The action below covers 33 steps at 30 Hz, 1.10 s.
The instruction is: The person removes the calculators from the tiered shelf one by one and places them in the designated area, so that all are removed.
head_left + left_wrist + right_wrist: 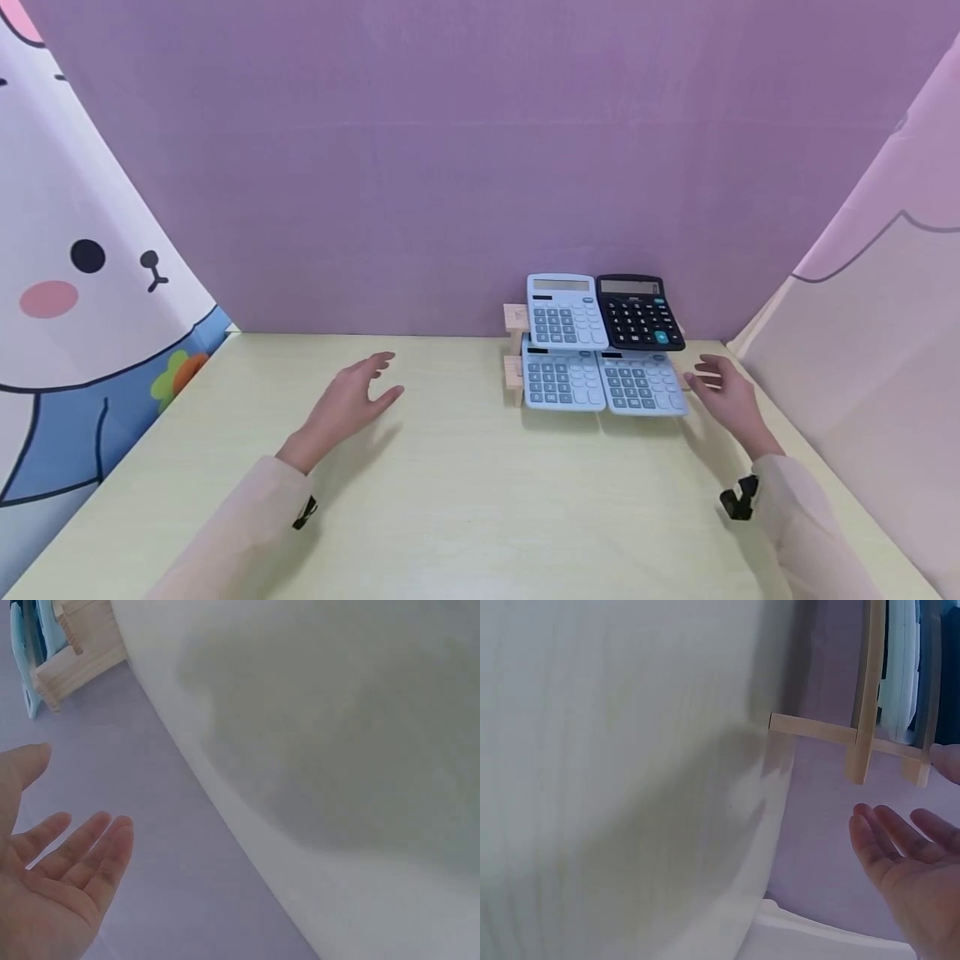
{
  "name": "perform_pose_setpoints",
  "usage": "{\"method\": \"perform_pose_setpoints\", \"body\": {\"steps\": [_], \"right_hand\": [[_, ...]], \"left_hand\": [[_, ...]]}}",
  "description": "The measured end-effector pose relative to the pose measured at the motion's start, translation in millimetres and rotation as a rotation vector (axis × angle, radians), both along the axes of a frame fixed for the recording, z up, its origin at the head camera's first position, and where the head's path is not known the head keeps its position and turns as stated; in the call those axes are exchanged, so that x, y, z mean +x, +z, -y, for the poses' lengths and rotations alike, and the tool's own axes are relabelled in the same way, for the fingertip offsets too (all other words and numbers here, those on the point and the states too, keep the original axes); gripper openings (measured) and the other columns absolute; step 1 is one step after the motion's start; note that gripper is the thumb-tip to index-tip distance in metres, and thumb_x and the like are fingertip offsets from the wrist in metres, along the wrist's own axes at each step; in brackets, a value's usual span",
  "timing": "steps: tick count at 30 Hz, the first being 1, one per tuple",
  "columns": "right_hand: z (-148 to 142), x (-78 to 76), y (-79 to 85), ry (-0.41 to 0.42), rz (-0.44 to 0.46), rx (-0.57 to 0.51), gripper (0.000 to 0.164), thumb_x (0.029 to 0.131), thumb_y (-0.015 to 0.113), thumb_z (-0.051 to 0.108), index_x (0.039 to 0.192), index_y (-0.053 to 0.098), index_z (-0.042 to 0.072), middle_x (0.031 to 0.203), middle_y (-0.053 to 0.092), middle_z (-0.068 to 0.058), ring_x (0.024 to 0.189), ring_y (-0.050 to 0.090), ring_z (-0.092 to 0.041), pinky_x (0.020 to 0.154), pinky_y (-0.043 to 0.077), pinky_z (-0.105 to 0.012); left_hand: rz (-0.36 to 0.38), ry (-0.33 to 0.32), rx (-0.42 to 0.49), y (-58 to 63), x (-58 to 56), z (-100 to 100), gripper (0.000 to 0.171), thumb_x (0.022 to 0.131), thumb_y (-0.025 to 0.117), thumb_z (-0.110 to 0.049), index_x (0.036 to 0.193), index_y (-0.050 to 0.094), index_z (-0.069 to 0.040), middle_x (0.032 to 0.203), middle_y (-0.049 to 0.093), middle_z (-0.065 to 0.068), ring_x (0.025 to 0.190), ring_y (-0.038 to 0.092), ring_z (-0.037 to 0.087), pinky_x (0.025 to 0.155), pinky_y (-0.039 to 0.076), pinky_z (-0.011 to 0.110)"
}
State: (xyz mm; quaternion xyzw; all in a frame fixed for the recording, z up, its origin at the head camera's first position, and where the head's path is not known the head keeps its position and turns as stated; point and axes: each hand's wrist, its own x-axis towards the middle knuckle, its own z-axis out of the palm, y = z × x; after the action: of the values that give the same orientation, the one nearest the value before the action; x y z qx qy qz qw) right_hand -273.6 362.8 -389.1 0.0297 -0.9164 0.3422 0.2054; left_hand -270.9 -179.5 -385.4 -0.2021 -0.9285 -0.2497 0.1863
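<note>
Purple backdrop (450, 167) behind, pale wood-grain table (465, 517) below; to the left we see a cartoon-printed panel (82, 192). Near the back edge, right of centre, stands a two-tier wooden rack (515, 318). On it we count four calculators, keys facing the viewer, tilted back. Upper tier: light blue calculator (566, 312) at left, black calculator (641, 315) just beside it at right. Lower tier: two more light blue calculators (564, 379), side by side, their tops partly hidden by the upper pair.

Left hand (345, 408): above the table, well apart from the rack, thumb spread from loosely bent fingers, grasping nothing. Right hand (727, 400): just beside the rack's right side, fingers relaxed and parted, grasping nothing; we cannot tell whether its thumb touches the wood. Both sleeves pale; we note a dark device (740, 498) at the right wrist.
</note>
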Motion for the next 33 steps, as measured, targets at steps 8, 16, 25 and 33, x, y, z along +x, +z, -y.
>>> {"method": "perform_pose_setpoints", "body": {"steps": [8, 16, 25, 33], "right_hand": [[-3, -7.8, -3.4, -0.025, 0.022, -0.141, 0.048, 0.092, 0.053, 0.019, 0.126, 0.040, -0.011, 0.116, 0.052, -0.035, 0.076, 0.039, 0.024, 0.065, 0.040, 0.004], [-3, -14.4, -6.3, -0.030, 0.060, -0.218, 0.048, 0.092, 0.053, 0.018, 0.127, 0.039, -0.010, 0.120, 0.049, -0.035, 0.073, 0.042, 0.022, 0.066, 0.042, 0.002], [-5, -21.3, -13.6, -0.061, 0.145, -0.216, 0.047, 0.092, 0.051, 0.016, 0.129, 0.038, -0.009, 0.122, 0.050, -0.033, 0.072, 0.040, 0.020, 0.065, 0.042, 0.000], [-2, -23.2, -12.9, -0.054, 0.176, -0.248, 0.047, 0.091, 0.051, 0.014, 0.129, 0.037, -0.011, 0.122, 0.049, -0.034, 0.071, 0.043, 0.019, 0.066, 0.044, -0.002]], "left_hand": [[0.007, -0.051, 0.079, 3.6, -13.4, -19, 0.049, 0.084, 0.064, -0.027, 0.126, 0.049, -0.005, 0.116, 0.061, 0.017, 0.097, 0.063, 0.031, 0.078, 0.057, 0.038], [0.012, -0.069, 0.170, 4.2, -27.0, -35, 0.045, 0.084, 0.065, -0.023, 0.122, 0.051, -0.004, 0.109, 0.064, 0.017, 0.094, 0.064, 0.031, 0.076, 0.058, 0.038], [0.091, -0.112, 0.279, 2.8, -40.2, -57, 0.043, 0.085, 0.064, -0.021, 0.122, 0.051, -0.004, 0.107, 0.065, 0.017, 0.095, 0.064, 0.032, 0.078, 0.057, 0.039], [0.173, -0.123, 0.317, -1.2, -48.7, -79, 0.043, 0.084, 0.065, -0.019, 0.122, 0.051, -0.005, 0.108, 0.064, 0.016, 0.095, 0.064, 0.030, 0.080, 0.057, 0.035]]}}
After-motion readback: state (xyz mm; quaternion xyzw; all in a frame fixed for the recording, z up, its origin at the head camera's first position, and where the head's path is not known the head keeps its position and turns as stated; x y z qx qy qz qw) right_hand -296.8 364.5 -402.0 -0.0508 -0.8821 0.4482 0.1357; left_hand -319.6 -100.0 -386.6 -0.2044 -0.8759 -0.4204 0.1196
